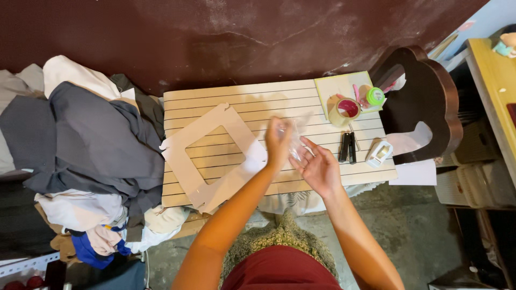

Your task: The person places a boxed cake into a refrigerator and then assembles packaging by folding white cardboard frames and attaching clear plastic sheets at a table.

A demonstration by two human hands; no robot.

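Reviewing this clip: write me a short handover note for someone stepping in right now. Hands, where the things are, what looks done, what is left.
Left hand: raised over the slatted board, fingers closed on a piece of clear film.
Right hand: open, palm up, fingertips at the film's lower edge.
Cardboard frame: flat on the board, left of the hands, square window already cut out.
Tape roll, green tape dispenser, black tool and white dispenser: on the board's right side, untouched.
Done: frame cut.
Left: the film is not on the frame; nothing looks taped yet.
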